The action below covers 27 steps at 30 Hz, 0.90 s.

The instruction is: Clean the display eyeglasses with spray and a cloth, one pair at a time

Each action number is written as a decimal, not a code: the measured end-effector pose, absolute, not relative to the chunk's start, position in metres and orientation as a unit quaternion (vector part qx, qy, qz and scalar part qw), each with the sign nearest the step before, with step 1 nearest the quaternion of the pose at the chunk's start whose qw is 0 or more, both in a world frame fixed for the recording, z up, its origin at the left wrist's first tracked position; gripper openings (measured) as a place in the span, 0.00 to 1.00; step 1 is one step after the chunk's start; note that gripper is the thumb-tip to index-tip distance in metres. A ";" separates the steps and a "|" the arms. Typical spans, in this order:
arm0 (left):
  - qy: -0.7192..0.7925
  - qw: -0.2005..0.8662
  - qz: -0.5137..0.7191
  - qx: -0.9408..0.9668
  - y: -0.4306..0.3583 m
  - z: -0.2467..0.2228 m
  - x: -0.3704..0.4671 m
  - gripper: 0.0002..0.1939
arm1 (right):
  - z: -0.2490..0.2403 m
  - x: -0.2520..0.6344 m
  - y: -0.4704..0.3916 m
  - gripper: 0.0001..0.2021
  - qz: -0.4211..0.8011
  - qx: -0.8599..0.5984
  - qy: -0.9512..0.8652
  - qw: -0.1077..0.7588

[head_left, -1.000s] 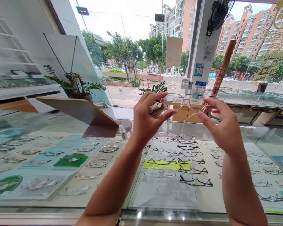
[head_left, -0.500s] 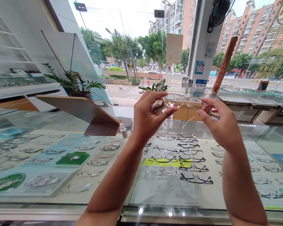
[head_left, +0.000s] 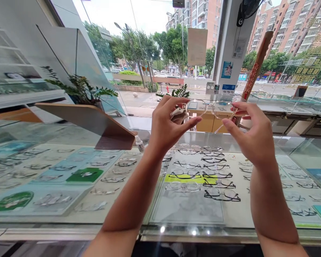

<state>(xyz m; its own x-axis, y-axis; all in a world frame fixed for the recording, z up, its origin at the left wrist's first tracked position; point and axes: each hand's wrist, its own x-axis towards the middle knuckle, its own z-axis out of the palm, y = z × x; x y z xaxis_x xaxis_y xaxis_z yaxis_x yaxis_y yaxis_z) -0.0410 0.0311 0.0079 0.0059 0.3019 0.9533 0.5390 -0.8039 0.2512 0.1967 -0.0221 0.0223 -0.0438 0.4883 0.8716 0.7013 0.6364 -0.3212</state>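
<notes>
Left hand (head_left: 166, 121), with beige cloth (head_left: 178, 114), and right hand (head_left: 254, 130) gripped clear eyeglasses (head_left: 209, 106).
Below, the glass counter (head_left: 219, 237) contained rows of spectacles (head_left: 221, 195).

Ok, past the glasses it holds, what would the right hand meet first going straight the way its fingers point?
The right hand would probably meet the left hand, across the glasses, though depth is unclear from this one view.
</notes>
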 end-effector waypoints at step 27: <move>-0.318 0.078 -0.648 -0.688 0.046 0.001 -0.038 0.35 | 0.023 0.194 -0.007 0.23 0.070 -0.394 -0.699 0.593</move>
